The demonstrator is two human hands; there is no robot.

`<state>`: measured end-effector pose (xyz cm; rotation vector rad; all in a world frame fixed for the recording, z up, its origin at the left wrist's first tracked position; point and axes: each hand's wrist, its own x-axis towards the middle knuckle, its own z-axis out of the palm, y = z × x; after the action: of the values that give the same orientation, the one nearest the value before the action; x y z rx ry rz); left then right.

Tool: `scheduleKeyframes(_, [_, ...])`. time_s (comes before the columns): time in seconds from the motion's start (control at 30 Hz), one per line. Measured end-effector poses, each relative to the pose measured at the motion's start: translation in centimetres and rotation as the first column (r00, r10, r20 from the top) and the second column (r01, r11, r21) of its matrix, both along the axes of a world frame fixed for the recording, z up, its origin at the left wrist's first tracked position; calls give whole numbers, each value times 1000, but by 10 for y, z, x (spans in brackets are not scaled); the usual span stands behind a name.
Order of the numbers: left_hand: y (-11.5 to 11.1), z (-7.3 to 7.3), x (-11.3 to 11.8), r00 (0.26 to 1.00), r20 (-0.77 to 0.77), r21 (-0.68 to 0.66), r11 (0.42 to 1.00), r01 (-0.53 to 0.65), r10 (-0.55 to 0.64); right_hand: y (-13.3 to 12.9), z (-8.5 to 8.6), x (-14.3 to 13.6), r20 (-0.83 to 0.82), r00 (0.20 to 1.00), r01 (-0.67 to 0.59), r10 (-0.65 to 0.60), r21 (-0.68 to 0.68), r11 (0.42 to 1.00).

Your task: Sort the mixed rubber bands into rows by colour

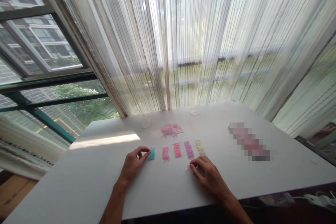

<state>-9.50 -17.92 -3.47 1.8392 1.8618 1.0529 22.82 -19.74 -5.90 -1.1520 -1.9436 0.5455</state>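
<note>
My left hand (pixel 135 162) is closed in a pinch at the left edge of a teal row of small pieces (pixel 152 154); what lies between the fingertips is too small to tell. To the right stand a pink row (pixel 165 154), a coral row (pixel 177 150), a purple row (pixel 189 149) and a yellow row (pixel 199 146). My right hand (pixel 206 173) pinches a thin pink strip (pixel 187 169) just below the purple row. Behind the rows lies a loose pile of pink and pale pieces (pixel 171 130).
A clear round container (pixel 146 121) stands at the back left of the white table (pixel 91 175). A clear round lid or dish (pixel 194 112) lies at the back. A blurred-out pinkish object (pixel 249 141) rests on the right. Sheer curtains (pixel 183 42) hang behind the table.
</note>
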Motion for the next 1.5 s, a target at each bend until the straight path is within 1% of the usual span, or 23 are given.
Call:
scheduleKeyframes(0.27, [0, -2, -1, 1000, 2, 8, 1000, 15, -15, 1, -1, 0, 5, 1000, -9, 9, -1, 1000])
scheduleKeyframes(0.5, [-1, -4, -4, 1000, -23, 6, 1000, 13, -13, 0, 1, 0, 13, 1000, -10, 10, -15, 1000])
scheduleKeyframes(0.73, [0, -7, -7, 999, -20, -7, 999, 32, -32, 1, -2, 0, 18, 1000, -16, 16, -29, 999])
scheduleKeyframes(0.83, [0, -7, -7, 1000, -2, 4, 1000, 26, -26, 1, -2, 0, 17, 1000, -13, 14, -20, 1000])
scheduleKeyframes(0.97, [-2, -3, -4, 998, 55, 11, 1000, 20, -21, 0, -1, 0, 9, 1000, -13, 13, -9, 1000])
scheduleKeyframes(1.3, [-16, 5, -3, 996, 40, -84, 993, 81, -78, 1, -4, -1, 9, 1000, -8, 8, -10, 1000])
scheduleKeyframes(1.5, [-18, 4, -5, 996, 49, -128, 988, 84, -79, 1, -4, 0, 14, 1000, -15, 15, -13, 1000])
